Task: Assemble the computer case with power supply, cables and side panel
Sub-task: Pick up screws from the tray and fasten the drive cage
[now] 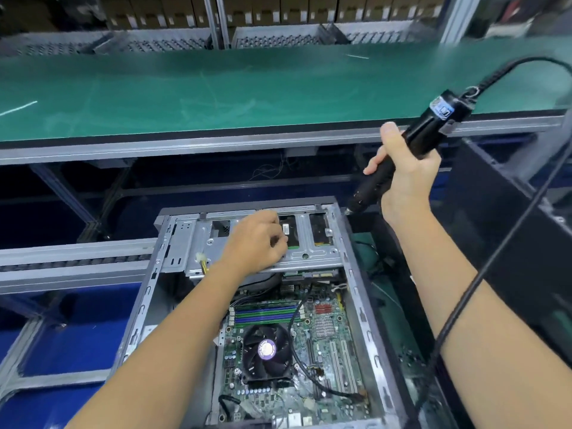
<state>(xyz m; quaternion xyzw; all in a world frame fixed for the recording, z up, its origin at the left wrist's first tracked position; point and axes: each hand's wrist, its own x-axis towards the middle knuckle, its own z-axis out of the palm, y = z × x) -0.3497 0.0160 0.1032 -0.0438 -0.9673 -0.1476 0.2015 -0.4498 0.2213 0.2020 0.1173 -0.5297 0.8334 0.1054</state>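
Head view, the only one: the computer case (pixel 145 308) lies on its side at near centre with the open face up, the side panel not fitted. Inside, the motherboard (pixel 325 345) fills the near half, with the black CPU fan (pixel 266 351) and loose black cables (pixel 297 314) across it. A bare metal drive cage (pixel 312 252) spans the far end. The left hand (pixel 257 243) rests on that cage with fingers curled, apparently pinching something small at its top plate; what it holds cannot be told. The right hand (pixel 405 178) grips a black electric screwdriver (pixel 414 144) round the barrel, tip angled down to the case's far right corner, its power cord (pixel 483 274) trailing over the right forearm. A green-matted shelf (pixel 216 88) runs along the far side; a dark panel or case (pixel 510 227) stands to the right. Handling judgement: the case is stiff sheet steel, likely fairly heavy, with thin edges that may cut; best held by the outer frame rails, never through the board. The cage is rigid and takes a steadying press well. Motherboard, fan blades and connectors are fragile. The cables are soft and could snag under the cage or the driver cord.
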